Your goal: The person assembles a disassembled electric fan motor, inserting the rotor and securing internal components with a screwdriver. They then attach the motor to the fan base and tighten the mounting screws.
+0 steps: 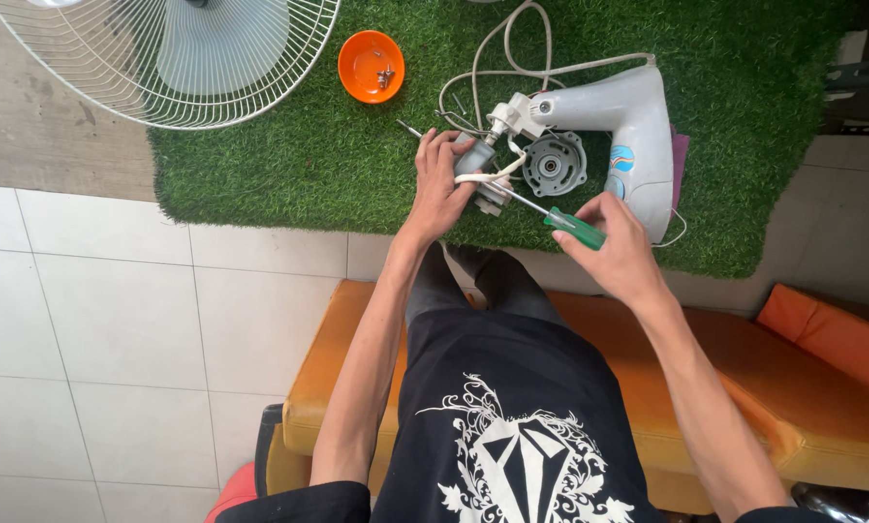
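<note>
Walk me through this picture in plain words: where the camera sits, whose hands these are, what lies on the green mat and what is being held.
There is one picture, taken by a camera worn on a person's head, looking down past their black printed shirt to their own two bare hands. They sit on an orange cushion above a white tiled floor. The left hand grips a small grey motor with white wires. The right hand holds a green-handled screwdriver, its tip pointing at the motor. On the green grass mat lie a grey appliance housing with its cord, a round grey part and an orange dish of screws. A white fan guard shows at top left.
</note>
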